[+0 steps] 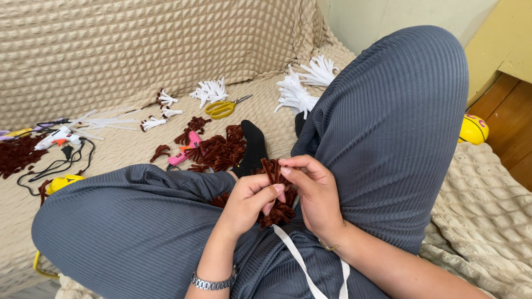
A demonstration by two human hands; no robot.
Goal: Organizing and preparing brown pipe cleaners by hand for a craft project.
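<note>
Soft beige sofa cover (pixel 127 50) with little bumpy squares, spread all over the seat. On it: yellow scissors (pixel 224 108), small white fluffy bundles (pixel 209 90), a bigger white pile (pixel 302 88) by the knee. Brown fuzzy pieces (pixel 221 149) in a heap in the middle, with a pink tool (pixel 185 148) lying among them. White glue gun (pixel 55 137) at the left, with a black cord (pixel 58 163) beside it. More brown fuzz (pixel 16 155) at the far left edge.
</note>
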